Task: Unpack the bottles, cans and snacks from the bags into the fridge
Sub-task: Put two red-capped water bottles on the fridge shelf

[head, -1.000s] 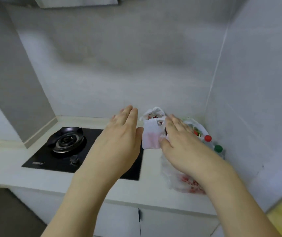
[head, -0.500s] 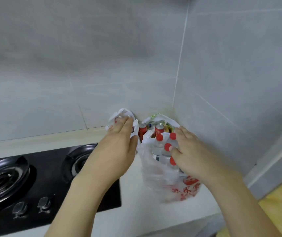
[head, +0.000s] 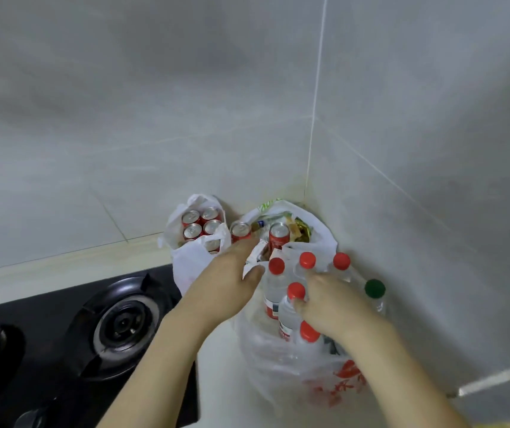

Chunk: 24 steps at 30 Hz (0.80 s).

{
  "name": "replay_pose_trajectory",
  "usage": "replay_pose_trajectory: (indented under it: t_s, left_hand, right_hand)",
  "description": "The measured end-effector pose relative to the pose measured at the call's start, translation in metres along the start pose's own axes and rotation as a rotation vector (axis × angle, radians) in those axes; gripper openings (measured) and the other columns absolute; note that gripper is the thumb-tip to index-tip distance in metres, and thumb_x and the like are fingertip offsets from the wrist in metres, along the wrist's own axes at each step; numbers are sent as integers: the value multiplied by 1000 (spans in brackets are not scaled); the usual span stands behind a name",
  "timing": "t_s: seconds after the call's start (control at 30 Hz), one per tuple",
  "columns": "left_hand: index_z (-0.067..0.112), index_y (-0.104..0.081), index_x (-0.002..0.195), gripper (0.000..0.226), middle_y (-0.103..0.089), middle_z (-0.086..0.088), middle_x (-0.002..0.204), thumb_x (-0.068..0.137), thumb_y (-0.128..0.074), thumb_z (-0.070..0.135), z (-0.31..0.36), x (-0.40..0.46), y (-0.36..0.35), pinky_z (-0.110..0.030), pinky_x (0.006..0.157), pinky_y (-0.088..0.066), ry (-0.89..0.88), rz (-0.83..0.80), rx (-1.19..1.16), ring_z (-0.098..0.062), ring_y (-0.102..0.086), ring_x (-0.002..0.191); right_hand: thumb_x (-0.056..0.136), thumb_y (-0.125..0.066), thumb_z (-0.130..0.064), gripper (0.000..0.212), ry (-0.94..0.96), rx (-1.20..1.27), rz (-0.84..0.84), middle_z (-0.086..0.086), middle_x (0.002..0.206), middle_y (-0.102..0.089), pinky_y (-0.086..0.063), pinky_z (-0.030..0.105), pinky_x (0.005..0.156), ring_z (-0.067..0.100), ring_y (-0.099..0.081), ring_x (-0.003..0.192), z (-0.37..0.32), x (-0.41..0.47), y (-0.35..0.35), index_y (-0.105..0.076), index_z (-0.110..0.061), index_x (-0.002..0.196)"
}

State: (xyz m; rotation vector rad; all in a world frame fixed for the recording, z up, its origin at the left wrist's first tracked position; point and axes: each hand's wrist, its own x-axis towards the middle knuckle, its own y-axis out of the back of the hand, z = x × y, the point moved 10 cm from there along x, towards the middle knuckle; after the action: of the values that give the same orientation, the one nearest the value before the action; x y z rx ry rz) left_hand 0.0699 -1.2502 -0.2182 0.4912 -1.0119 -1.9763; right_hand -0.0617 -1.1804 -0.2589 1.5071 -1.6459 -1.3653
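Observation:
Three plastic bags stand in the counter's corner. A white bag (head: 190,264) at the left holds several red cans (head: 192,231). Behind, another bag (head: 324,239) holds red cans (head: 278,237) and snack packets (head: 301,231). The front clear bag with red print (head: 334,381) holds several red-capped water bottles (head: 275,288) and a green-capped bottle (head: 374,290). My left hand (head: 225,285) pinches a white bag edge (head: 256,253) between thumb and fingers. My right hand (head: 331,301) sits among the bottle tops, thumb and fingers curled round the neck of a red-capped bottle (head: 289,313).
A black gas hob (head: 62,350) with two burners lies at the left, close to the can bag. The pale counter (head: 219,381) runs between hob and bags. Grey tiled walls meet in the corner right behind the bags. The fridge is out of view.
The view has closed in on the bags. My left hand went from the can bag's top to the middle bag's edge. My right hand settled deeper among the bottles.

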Motion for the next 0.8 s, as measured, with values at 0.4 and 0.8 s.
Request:
replay_pose_trajectory:
  t_s: [0.4, 0.8]
  left_hand:
    - [32, -52, 131, 38, -60, 16, 127, 95, -60, 28, -70, 64, -109, -18, 93, -39, 104, -155, -224, -9, -53, 120]
    - [39, -53, 119, 25, -62, 22, 117, 97, -60, 29, -82, 68, -126, -24, 96, -46, 52, -136, -453, 0, -56, 114]
  right_hand:
    - [90, -53, -33, 16, 16, -113, 23, -5, 70, -43, -36, 27, 54, 21, -52, 70, 4, 51, -29, -43, -22, 86]
    - [93, -54, -26, 15, 5, -131, 40, 0, 94, -63, -37, 27, 65, 22, -64, 91, 2, 60, -38, -43, -22, 84]
